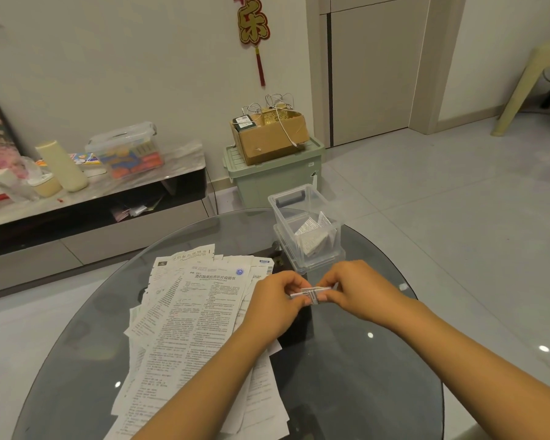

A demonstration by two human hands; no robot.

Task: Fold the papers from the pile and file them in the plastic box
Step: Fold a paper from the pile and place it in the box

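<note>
Left hand [275, 301] and right hand [356, 292] close together, fingers curled, forearms extended forward

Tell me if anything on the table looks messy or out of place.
The pile of papers is fanned out unevenly, with sheets askew and some hanging over the glass table edge nearest you. The folded papers in the plastic box lean at angles. Nothing looks spilled or damaged.
</note>
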